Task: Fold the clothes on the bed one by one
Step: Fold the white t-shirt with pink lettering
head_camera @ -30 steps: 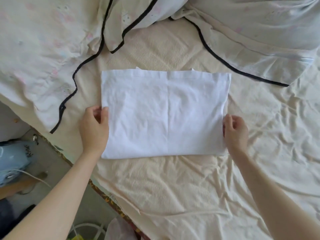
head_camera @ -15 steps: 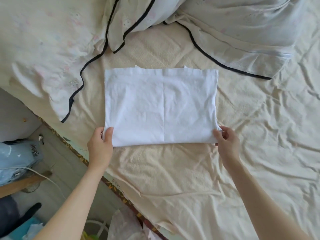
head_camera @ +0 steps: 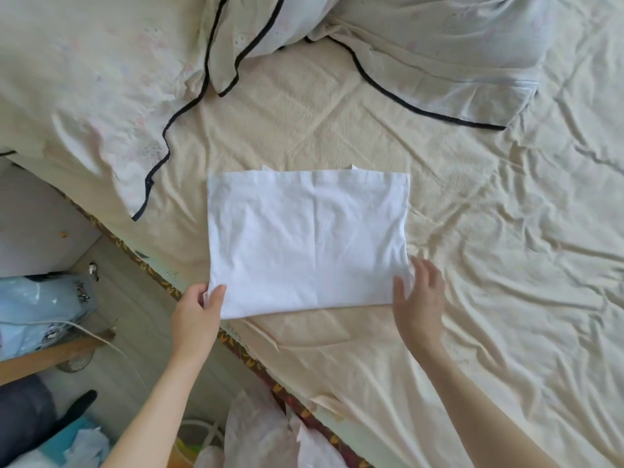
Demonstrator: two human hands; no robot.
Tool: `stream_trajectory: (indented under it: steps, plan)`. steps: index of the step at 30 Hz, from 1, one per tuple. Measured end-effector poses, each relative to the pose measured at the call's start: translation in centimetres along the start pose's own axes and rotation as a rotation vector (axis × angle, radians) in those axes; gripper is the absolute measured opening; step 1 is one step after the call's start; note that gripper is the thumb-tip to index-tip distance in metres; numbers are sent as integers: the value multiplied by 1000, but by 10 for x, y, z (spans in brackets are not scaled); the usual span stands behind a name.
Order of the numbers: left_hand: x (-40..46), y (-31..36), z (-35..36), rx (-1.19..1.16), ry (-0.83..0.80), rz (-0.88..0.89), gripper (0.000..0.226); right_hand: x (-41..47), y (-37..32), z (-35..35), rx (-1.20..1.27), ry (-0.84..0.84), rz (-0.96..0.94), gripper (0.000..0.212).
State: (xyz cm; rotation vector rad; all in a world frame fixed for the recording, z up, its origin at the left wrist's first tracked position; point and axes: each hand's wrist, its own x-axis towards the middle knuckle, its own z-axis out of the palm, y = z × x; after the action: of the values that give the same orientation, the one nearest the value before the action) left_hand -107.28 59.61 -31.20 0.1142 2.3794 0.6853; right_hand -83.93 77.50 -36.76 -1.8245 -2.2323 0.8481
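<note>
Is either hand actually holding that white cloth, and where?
The left hand pinches the folded white garment at its near left corner. The right hand lies open on the near right corner, not gripping.

Left fingers [head_camera: 203, 296] under white garment [head_camera: 307, 241]

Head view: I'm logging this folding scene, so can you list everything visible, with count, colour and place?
Folded garment: one, white, flat at the middle of the bed.
Bed sheet: one, cream, wrinkled, under the garment.
Pillows: at least two, pale with black piping, along the top.
Floor: pale boards, lower left, with bags and clutter too unclear to name.
Left hand: pinches the garment's near left corner.
Right hand: fingers straight, at the near right corner.
</note>
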Motion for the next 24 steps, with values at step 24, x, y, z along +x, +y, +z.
stream_trajectory:
  steps: [24]
  plan:
    - [-75,60,149,49,-336,574,26,11,18,-36,924,-412,601,18]
